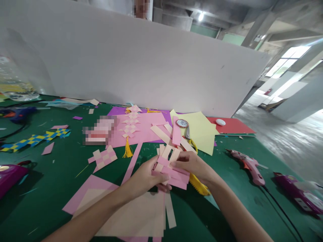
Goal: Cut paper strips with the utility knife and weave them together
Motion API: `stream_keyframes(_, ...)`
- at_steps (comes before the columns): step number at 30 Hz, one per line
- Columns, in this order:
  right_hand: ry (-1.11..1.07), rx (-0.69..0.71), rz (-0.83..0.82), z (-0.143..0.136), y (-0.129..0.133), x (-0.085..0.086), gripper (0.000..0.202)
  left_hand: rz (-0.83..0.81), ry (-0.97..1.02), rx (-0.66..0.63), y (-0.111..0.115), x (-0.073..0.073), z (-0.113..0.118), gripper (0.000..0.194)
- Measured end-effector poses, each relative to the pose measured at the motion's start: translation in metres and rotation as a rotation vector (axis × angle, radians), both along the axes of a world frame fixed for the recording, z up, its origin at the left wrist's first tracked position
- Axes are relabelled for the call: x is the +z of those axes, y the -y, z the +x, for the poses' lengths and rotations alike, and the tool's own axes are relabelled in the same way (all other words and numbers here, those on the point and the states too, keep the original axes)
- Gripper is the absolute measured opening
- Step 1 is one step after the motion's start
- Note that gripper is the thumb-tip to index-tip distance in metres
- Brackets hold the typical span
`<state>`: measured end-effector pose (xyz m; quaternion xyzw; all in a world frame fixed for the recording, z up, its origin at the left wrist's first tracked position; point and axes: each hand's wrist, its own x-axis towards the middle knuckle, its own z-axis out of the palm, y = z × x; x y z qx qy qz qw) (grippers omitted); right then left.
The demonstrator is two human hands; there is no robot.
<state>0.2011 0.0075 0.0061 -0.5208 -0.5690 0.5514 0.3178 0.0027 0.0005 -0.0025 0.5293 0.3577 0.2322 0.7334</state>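
Note:
Pink and cream paper strips woven together form a small piece (pixel 176 174), held over the green table. My left hand (pixel 150 173) grips its left side, thumb on top and fingers beneath. My right hand (pixel 188 163) pinches the upper right part of the weave, its fingers on a cream strip. Beyond the hands lie loose cream and pink strips (pixel 161 135). A small woven pink and cream piece (pixel 103 158) rests to the left, and a finished woven strip (pixel 130 127) with a yellow tassel (pixel 128 148) lies behind it.
Cream sheets (pixel 126 215) lie nearest me. Yellow-handled scissors (pixel 188 132) and a round tape (pixel 182 123) sit on yellow paper (pixel 204 134). A pink glue gun (pixel 249 164) and purple tool (pixel 297 191) are right. A white board (pixel 141 64) stands behind; a person is partly visible beyond.

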Motion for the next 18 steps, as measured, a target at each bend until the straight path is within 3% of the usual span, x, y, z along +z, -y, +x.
stream_keyframes(12,-0.006,0.040,0.068,-0.0081,0.0030,-0.0029,0.026,0.095,-0.178,-0.018,0.0009,0.0025,0.0010,0.072)
stream_keyframes(18,0.029,0.068,0.083,-0.0027,0.0028,0.0025,0.022,0.113,-0.075,0.015,0.0018,-0.0025,0.0014,0.065)
